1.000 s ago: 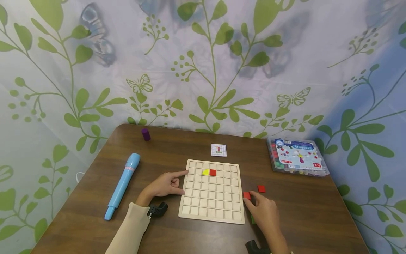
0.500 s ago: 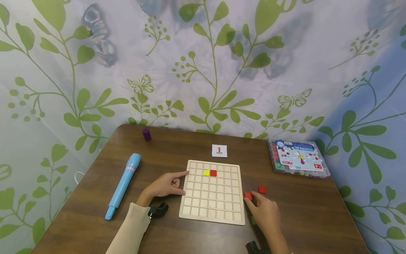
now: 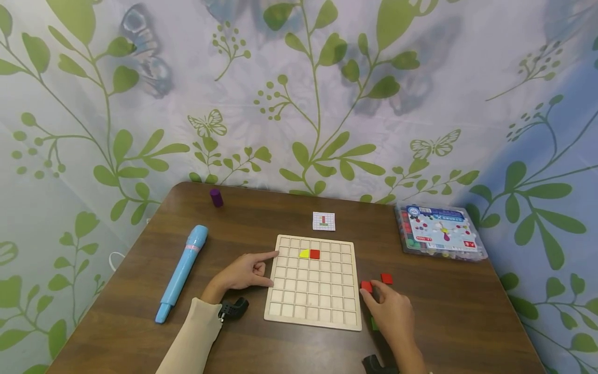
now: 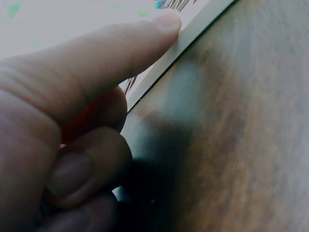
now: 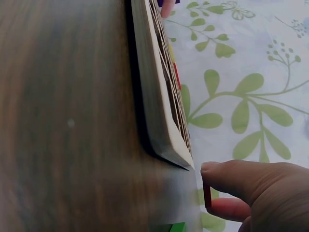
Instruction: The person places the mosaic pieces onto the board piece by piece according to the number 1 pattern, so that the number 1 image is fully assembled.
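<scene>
A pale wooden grid board [image 3: 311, 324] lies mid-table. In its second row sit a yellow piece [image 3: 304, 253] with one curved side and a red square tile [image 3: 315, 254], side by side. My left hand [image 3: 243, 271] touches the board's left edge with a straight index finger and thumb, the other fingers curled in. Just beyond the right edge, my right hand [image 3: 392, 314] pinches another red square tile [image 3: 366, 286] between thumb and finger. The right wrist view shows this tile [image 5: 207, 194] edge-on. Nearby lie a loose red tile [image 3: 386, 279] and a green piece [image 3: 375, 323], partly hidden by the hand.
Behind the board lies a small printed grid card [image 3: 324, 221]. A clear plastic box [image 3: 441, 232] with a colourful label stands at the back right. On the left are a blue microphone-shaped thing [image 3: 181, 272] and a purple cylinder [image 3: 216, 198].
The pinched red tile seems slightly tilted and raised compared with earlier, when it looked flat on the table. The left hand stays at the board's edge.
</scene>
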`<state>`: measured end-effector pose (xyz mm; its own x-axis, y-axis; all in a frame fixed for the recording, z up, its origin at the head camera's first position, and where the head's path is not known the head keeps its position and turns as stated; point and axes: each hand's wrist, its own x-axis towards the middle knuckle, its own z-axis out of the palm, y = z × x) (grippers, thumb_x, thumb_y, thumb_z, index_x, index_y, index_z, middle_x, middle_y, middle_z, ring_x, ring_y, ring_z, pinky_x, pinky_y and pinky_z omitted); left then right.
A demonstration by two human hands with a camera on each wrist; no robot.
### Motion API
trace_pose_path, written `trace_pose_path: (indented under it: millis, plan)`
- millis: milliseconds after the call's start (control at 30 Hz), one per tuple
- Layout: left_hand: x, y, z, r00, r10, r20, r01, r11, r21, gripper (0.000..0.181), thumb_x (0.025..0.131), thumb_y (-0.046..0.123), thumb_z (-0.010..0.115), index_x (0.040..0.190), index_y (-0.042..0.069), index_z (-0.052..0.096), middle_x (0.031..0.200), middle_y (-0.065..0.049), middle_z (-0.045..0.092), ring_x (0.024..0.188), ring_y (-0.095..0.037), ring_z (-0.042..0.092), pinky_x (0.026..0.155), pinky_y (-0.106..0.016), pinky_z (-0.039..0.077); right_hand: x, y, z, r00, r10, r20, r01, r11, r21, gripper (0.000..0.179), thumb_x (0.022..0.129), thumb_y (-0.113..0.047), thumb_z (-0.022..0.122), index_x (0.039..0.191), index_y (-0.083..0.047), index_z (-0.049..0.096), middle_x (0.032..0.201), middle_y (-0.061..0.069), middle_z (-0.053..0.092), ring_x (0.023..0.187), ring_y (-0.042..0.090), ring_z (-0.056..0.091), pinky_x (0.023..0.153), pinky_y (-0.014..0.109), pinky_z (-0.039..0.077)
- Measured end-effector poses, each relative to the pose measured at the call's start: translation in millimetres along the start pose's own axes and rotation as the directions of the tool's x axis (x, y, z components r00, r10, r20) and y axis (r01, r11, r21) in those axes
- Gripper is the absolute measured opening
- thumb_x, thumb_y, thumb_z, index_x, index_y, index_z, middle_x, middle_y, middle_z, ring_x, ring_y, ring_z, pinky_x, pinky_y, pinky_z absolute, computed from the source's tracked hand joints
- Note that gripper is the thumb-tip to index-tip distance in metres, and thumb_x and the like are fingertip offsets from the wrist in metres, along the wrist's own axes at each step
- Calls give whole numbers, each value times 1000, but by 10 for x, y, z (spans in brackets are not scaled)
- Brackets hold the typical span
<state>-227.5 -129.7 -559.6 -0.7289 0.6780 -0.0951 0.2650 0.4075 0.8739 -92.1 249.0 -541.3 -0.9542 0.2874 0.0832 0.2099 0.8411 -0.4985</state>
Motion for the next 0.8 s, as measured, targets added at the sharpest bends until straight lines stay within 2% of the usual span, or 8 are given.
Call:
trace_pose_path:
  millis: [200, 533, 800]
  plan:
    - [5, 16, 5, 1000, -8, -2, 8, 1000, 3, 82, 86, 30, 85, 156, 15, 45, 63, 9, 41, 57, -6, 37, 58, -22, 35, -2, -27, -9, 1000, 12, -19, -12, 1000, 11, 46, 88, -42, 80, 118, -7, 76, 54, -5, 35, 50, 12, 27, 46, 28, 21]
    - [-20, -14, 15, 1000, -9, -3, 9, 1000, 8, 82, 86, 30, 85, 156, 17, 45, 63, 8, 41, 57, -7, 36, 58, -23, 36, -33, -147, -14, 1000, -13, -12, 14, 998, 69, 42, 87, -39, 82, 117, -10, 77, 52, -8, 34, 49, 9, 26, 45, 29, 22]
    - [-15, -2, 3, 1000, -13, 0, 13, 1000, 22, 83, 86, 32, 85, 156, 17, 44, 63, 11, 41, 57, -5, 36, 60, -23, 36, -31, -220, -9, 999, -26, -43, 29, 996, 79, 39, 86, -35, 84, 113, -9, 78, 52, -8, 32, 50, 9, 24, 46, 28, 21]
